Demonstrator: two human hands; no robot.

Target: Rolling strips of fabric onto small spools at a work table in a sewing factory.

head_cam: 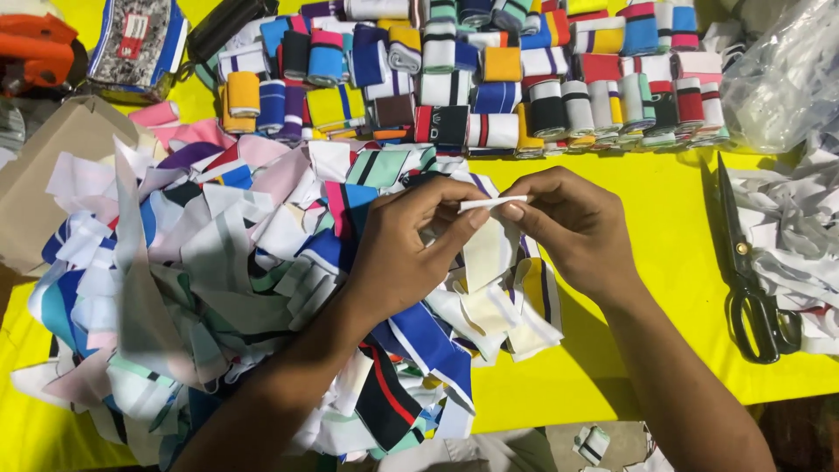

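My left hand (406, 249) and my right hand (572, 223) meet above the middle of a yellow table (647, 218). Both pinch the top edge of a cream fabric strip (485, 249), which hangs down between them. Under my left forearm lies a big loose heap of striped fabric strips (227, 262) in white, blue, pink and green. The strip's lower end rests on that heap.
Several rows of folded, rolled striped bands (489, 79) line the table's far side. Black scissors (747, 271) lie at the right beside a pile of white scraps (800, 236) and a clear plastic bag (782, 70). A brown cardboard box (52, 166) sits at the left.
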